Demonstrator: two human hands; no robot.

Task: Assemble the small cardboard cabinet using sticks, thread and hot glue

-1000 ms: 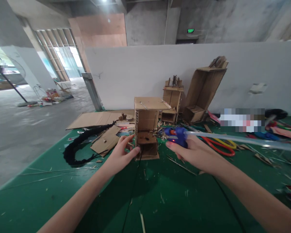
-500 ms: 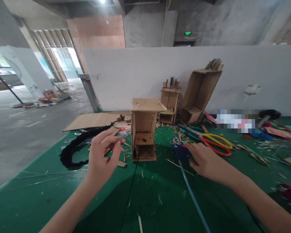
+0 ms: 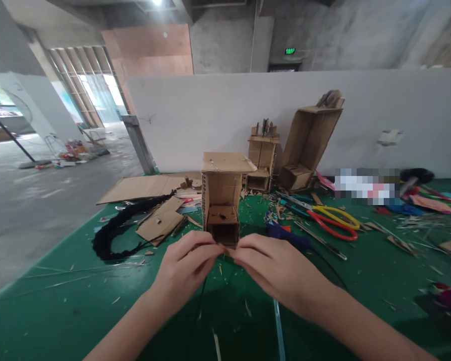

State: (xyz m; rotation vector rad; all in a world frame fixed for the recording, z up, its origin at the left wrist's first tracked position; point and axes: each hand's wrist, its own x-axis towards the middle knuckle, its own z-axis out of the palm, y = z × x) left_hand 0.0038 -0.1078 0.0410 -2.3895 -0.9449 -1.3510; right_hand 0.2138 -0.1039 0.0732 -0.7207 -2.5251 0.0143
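Observation:
Both my hands meet in front of a small cardboard stand (image 3: 223,193) that has an overhanging flat top and a box-like lower compartment. Between their fingertips is a small strip of cardboard (image 3: 229,250), mostly hidden. My left hand (image 3: 190,260) pinches it from the left, fingers closed. From the right, my right hand (image 3: 276,265) is closed on the same strip. The hands cover the stand's bottom front edge. Just beyond my right hand lies a dark blue tool (image 3: 288,235) with an orange part and a black cord, like a glue gun.
Red-and-yellow-handled scissors (image 3: 336,223) and a slim knife (image 3: 323,241) lie to the right. Left are a black fuzzy cord (image 3: 108,235) and cardboard scraps (image 3: 161,219). Two cardboard structures (image 3: 262,158) (image 3: 308,145) stand behind. A clear bluish stick (image 3: 278,331) lies at the front.
My left hand moved right and down with the small cardboard piece. The right hand left the blue tool, which now lies on the table, and joined the left at the piece.

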